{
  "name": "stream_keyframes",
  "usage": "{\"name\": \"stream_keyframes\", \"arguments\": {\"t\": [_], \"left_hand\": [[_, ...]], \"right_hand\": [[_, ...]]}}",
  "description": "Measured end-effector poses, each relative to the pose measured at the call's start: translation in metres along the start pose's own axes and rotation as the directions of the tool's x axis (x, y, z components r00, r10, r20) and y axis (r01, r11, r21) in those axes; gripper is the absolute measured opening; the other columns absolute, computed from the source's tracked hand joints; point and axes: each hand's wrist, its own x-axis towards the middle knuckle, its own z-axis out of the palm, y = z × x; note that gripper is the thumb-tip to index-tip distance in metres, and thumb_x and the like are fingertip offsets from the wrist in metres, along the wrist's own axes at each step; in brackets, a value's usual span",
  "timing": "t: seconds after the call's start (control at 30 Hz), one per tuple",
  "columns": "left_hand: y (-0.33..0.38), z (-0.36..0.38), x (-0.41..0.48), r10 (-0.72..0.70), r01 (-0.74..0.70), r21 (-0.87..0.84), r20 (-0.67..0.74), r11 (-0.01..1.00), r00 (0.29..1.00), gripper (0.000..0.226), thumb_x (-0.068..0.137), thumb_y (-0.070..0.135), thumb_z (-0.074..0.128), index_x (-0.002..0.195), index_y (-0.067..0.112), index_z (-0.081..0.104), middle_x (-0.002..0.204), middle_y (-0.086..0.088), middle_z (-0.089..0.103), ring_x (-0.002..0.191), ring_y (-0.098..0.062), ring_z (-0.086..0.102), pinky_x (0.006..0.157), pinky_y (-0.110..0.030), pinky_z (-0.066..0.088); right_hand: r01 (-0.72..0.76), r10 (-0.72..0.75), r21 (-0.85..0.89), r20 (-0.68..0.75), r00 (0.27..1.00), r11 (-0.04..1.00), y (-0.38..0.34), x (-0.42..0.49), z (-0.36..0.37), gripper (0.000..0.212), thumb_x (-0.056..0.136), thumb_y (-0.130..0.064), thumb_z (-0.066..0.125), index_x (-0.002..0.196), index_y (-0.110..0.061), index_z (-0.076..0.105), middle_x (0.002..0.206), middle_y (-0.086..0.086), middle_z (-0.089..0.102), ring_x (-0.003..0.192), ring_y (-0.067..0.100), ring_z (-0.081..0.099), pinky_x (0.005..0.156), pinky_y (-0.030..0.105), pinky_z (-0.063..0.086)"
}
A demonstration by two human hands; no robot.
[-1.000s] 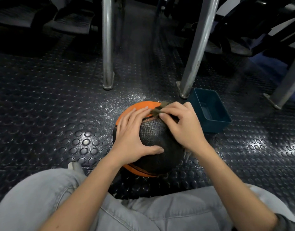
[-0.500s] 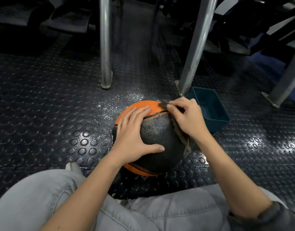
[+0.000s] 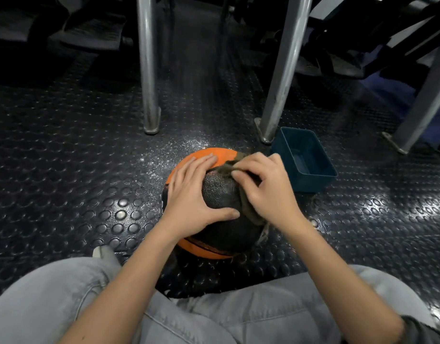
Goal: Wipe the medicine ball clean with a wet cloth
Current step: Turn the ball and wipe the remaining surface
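Studded floor [image 3: 77, 170] lies open left of the medicine ball [image 3: 220, 192]; blue tub [image 3: 312, 183] and slanted metal leg [image 3: 281, 78] crowd its right.

Dark floor [image 3: 65, 175] with raised round studs, glinting with reflected light; steel legs [image 3: 284, 75] stand on it; behind, dim shapes, possibly padded benches [image 3: 89, 33].

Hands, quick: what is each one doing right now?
Left hand: open, fingers spread on the medicine ball.
Right hand: closed, pinching the cloth against the ball.
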Motion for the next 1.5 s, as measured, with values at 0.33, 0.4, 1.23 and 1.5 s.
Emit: {"name": "stream_keyframes", "arguments": {"t": [0.33,0.4,1.23,1.5], "left_hand": [[0.0,-0.005,0.001,-0.046,0.046,0.028,0.003,0.999,0.999,0.117,0.034,0.08,0.054,0.141,0.036,0.033,0.128,0.041,0.013,0.133,0.001,0.014,0.116,-0.035,0.008],[-0.002,-0.006,0.0,-0.057,0.057,0.015,-0.008,0.998,0.998,0.116,0.035,0.079,0.056,0.141,0.036,0.033,0.13,0.038,0.017,0.135,-0.003,0.016,0.116,-0.037,0.01],[0.0,-0.012,-0.001,-0.056,0.065,-0.068,0.123,0.996,0.991,0.12,0.044,0.057,0.079,0.146,0.036,0.018,0.132,0.038,0.006,0.122,0.018,-0.002,0.114,-0.028,-0.004],[-0.004,-0.01,-0.002,-0.092,0.094,-0.055,0.051,0.994,0.995,0.125,0.034,0.076,0.054,0.146,0.035,0.019,0.139,0.03,0.013,0.139,0.001,0.004,0.116,-0.029,0.0]], "right_hand": [[-0.11,0.103,-0.039,-0.141,0.985,0.993,0.004,-0.011,0.002,0.015,0.086,-0.02,0.061,0.089,-0.013,0.073,0.086,-0.011,0.059,0.078,0.014,0.043,0.078,0.006,0.028],[-0.028,0.024,-0.026,-0.126,0.992,0.999,0.001,-0.017,0.001,0.014,0.085,-0.02,0.061,0.089,-0.013,0.073,0.087,-0.014,0.057,0.077,0.008,0.038,0.077,0.007,0.029],[-0.509,0.522,0.131,-0.094,0.848,0.851,0.054,0.012,0.014,0.019,0.092,-0.018,0.059,0.1,-0.008,0.072,0.1,0.005,0.068,0.1,0.03,0.057,0.084,0.028,0.039],[0.029,-0.034,-0.035,-0.178,0.983,0.999,-0.014,-0.023,0.013,0.024,0.088,-0.025,0.055,0.087,-0.009,0.072,0.082,-0.002,0.063,0.077,0.015,0.041,0.072,0.019,0.035]]}}
